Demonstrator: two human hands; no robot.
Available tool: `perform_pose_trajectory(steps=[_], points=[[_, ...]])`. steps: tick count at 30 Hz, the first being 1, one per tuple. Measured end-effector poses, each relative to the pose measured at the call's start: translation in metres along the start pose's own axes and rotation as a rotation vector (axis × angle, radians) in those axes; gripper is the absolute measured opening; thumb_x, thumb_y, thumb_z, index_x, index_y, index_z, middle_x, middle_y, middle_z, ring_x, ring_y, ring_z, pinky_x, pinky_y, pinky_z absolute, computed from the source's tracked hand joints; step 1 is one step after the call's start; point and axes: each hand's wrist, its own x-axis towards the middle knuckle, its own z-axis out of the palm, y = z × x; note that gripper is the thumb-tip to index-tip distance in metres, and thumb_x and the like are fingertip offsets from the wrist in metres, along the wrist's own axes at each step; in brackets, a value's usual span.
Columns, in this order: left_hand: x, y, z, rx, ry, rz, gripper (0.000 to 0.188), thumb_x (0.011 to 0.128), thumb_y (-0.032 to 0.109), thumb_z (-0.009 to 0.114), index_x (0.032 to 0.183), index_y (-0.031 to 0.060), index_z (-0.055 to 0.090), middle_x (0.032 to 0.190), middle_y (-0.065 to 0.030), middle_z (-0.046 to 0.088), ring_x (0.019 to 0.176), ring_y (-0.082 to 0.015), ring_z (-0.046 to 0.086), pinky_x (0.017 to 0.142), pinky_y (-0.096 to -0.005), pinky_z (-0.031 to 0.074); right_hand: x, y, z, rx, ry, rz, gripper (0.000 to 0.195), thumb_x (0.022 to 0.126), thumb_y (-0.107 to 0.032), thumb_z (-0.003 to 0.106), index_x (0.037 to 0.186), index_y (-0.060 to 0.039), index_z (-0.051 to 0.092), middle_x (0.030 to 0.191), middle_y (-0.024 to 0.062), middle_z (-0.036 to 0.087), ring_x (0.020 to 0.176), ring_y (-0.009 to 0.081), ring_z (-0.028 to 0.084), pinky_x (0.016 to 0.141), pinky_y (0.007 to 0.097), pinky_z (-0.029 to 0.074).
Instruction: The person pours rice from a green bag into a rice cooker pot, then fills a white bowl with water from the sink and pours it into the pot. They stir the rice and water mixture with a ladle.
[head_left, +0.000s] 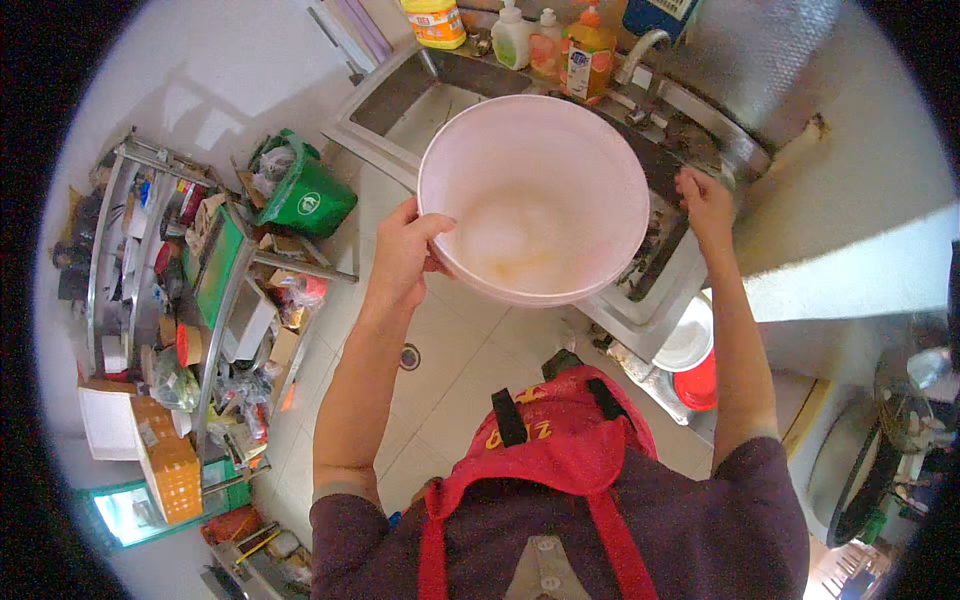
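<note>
A large pinkish-white plastic bucket is tipped so that its open mouth faces me. Inside it, the bottom looks cloudy and pale, with a yellowish patch; whether that is liquid cannot be told. My left hand grips the bucket at its left rim, thumb over the edge. Curled and apart from the bucket, my right hand is over the right side of the stainless steel double sink. No object shows between its fingers. Behind the bucket, a metal faucet rises from the sink's back ledge.
Soap pump bottles and a yellow jug line the sink's back. On the left are a green bin and a cluttered metal shelf. A white basin and red basin sit low right. The tiled floor has a drain.
</note>
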Motion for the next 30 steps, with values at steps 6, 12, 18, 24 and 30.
perform_pose_trajectory(steps=[6,12,18,24,30], points=[[0.067,-0.001,0.019,-0.007,-0.032,-0.05,0.036,0.066,0.01,0.057,0.099,-0.0057,0.054,0.084,-0.0117,0.058,0.061,-0.0197,0.059,0.041,-0.032,0.05,0.124,0.041,0.078,-0.311,0.089,-0.194,0.035,0.08,-0.027,0.058,0.1,0.0017,0.059,0.085,0.0181,0.063,0.075,0.0295,0.061,0.067,0.0377,0.047],[0.111,-0.009,0.022,-0.054,-0.072,-0.11,0.037,0.066,0.01,0.057,0.1,-0.0053,0.054,0.084,-0.0116,0.058,0.061,-0.0197,0.059,0.041,-0.0311,0.05,0.158,0.055,0.114,-0.367,0.087,-0.022,0.023,0.077,-0.022,0.061,0.073,0.0005,0.064,0.066,0.0206,0.059,0.066,0.0372,0.059,0.06,0.0431,0.046],[0.142,-0.006,0.023,0.001,-0.174,-0.172,0.042,0.065,0.009,0.057,0.105,-0.0038,0.054,0.085,-0.0111,0.059,0.064,-0.019,0.06,0.046,-0.0301,0.051,0.172,0.058,0.116,-0.601,-0.03,0.001,0.028,0.078,-0.029,0.059,0.079,-0.0021,0.065,0.076,0.0197,0.062,0.075,0.0363,0.06,0.067,0.0444,0.047],[0.151,0.002,0.025,0.026,-0.256,-0.198,0.046,0.063,0.007,0.057,0.108,-0.0031,0.054,0.086,-0.01,0.06,0.066,-0.0175,0.06,0.049,-0.0292,0.05,0.19,0.039,0.106,-0.754,-0.291,-0.204,0.025,0.073,-0.027,0.059,0.081,-0.0047,0.064,0.083,0.0197,0.062,0.08,0.0362,0.06,0.066,0.0435,0.047],[0.15,-0.005,0.025,-0.007,-0.265,-0.144,0.049,0.061,0.006,0.055,0.109,-0.0041,0.053,0.083,-0.0115,0.058,0.062,-0.0187,0.059,0.039,-0.0291,0.048,0.224,0.113,0.119,-0.733,-0.142,-0.401,0.03,0.078,-0.03,0.057,0.073,-0.0007,0.059,0.072,0.0111,0.061,0.068,0.0206,0.06,0.06,0.0379,0.046]])
